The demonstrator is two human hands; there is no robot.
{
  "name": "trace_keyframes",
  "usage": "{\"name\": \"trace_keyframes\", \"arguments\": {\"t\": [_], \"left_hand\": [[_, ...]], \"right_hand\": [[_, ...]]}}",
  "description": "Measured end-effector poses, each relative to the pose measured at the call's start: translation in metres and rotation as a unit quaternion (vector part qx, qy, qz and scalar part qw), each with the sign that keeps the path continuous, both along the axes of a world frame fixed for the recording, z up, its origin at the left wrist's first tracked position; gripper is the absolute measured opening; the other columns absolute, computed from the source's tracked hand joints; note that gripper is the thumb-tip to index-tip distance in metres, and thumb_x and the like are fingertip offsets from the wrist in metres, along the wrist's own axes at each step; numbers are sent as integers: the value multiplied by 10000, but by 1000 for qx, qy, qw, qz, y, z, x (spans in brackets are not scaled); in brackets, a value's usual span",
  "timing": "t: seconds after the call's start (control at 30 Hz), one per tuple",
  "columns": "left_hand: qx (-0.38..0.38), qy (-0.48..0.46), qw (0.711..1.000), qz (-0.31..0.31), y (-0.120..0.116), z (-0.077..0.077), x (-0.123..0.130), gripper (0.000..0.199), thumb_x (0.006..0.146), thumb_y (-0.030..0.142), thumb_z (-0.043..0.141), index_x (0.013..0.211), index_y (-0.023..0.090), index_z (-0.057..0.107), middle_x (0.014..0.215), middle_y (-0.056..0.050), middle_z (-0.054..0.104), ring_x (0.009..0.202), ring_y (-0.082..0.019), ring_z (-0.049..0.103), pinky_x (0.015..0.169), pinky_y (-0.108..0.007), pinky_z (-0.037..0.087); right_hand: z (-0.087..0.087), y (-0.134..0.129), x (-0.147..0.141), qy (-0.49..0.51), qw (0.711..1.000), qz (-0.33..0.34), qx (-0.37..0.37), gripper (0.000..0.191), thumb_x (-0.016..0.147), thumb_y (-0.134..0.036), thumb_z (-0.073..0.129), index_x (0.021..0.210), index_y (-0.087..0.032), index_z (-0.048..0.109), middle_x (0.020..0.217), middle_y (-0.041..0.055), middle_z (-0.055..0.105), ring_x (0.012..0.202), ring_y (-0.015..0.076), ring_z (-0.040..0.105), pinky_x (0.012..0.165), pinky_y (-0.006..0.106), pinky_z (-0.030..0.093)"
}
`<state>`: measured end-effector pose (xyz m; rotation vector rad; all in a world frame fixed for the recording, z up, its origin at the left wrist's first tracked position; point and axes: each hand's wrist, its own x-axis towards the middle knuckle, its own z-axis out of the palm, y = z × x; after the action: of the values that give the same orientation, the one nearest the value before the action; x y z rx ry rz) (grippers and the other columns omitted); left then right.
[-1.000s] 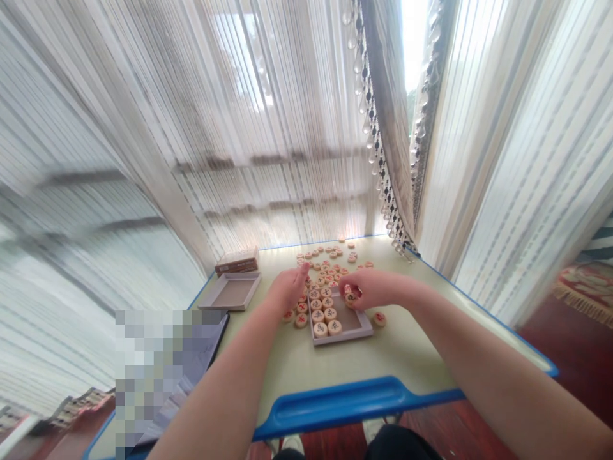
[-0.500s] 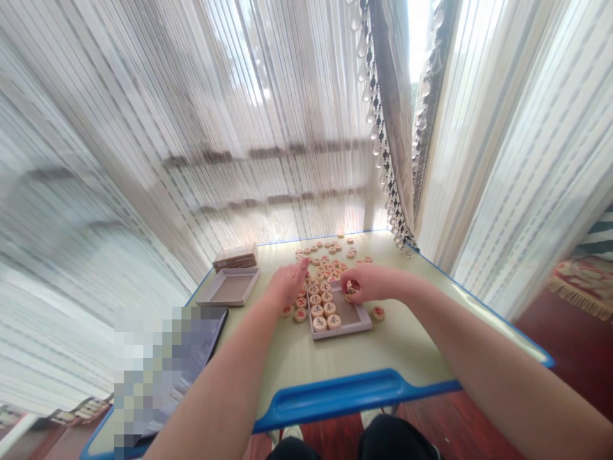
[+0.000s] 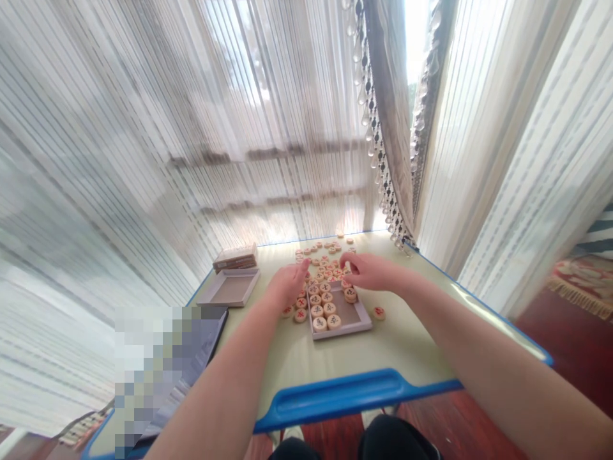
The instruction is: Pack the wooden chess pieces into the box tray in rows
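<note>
A shallow open box [image 3: 352, 322] holds Chinese chess pieces. Two columns of pieces with black characters [image 3: 329, 309] fill its left side. One more black-marked piece [image 3: 350, 295] lies apart near the box's right wall. Over the box's far right corner, my right hand [image 3: 370, 271] hovers with curled fingers apart, holding nothing I can see. My left hand [image 3: 287, 282] is beside the box's far left corner, close to loose pieces, fingers stretched forward and partly hidden. Red-marked pieces [image 3: 300, 315] lie left of the box, and another red-marked piece [image 3: 378, 313] sits to its right.
Many loose pieces [image 3: 332, 249] spread toward the table's far edge. An empty box lid or tray [image 3: 230, 287] and a small stack of boxes [image 3: 234, 255] stand at the left. A beaded curtain [image 3: 390, 198] touches the far right corner of the table [image 3: 407, 358].
My right hand has let go of the black-marked piece inside the box and moved up and away toward the loose pieces. My left hand has barely moved.
</note>
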<state>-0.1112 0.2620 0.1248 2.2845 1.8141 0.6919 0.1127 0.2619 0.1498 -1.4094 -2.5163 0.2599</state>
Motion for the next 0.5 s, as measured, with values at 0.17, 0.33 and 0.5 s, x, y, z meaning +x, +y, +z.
{"name": "trace_keyframes", "arguments": {"t": [0.17, 0.33, 0.5], "left_hand": [[1, -14, 1000, -4, -1, 1, -2, 738, 831, 580, 43, 830, 179, 663, 848, -69, 644, 801, -198, 576, 740, -300, 414], [-14, -62, 998, -4, 1, -1, -3, 740, 819, 606, 61, 855, 181, 667, 930, -66, 647, 846, -204, 582, 734, -296, 429], [-18, -77, 997, 1, 1, -1, -4, 754, 809, 623, 56, 869, 183, 664, 934, -68, 656, 871, -212, 582, 740, -301, 432]], "right_hand": [[-19, 28, 7, 27, 984, -146, 101, 372, 830, -272, 386, 1186, -200, 468, 1065, 84, 575, 984, 214, 487, 756, 280, 365], [-40, 56, 19, -15, 976, -203, 73, 384, 817, -219, 400, 1180, -183, 521, 1204, 110, 512, 1096, 247, 444, 913, 337, 321], [-51, 70, 26, -58, 989, -127, 54, 353, 830, -205, 408, 1133, -100, 558, 1288, 148, 448, 1228, 248, 334, 1009, 331, 232]]}}
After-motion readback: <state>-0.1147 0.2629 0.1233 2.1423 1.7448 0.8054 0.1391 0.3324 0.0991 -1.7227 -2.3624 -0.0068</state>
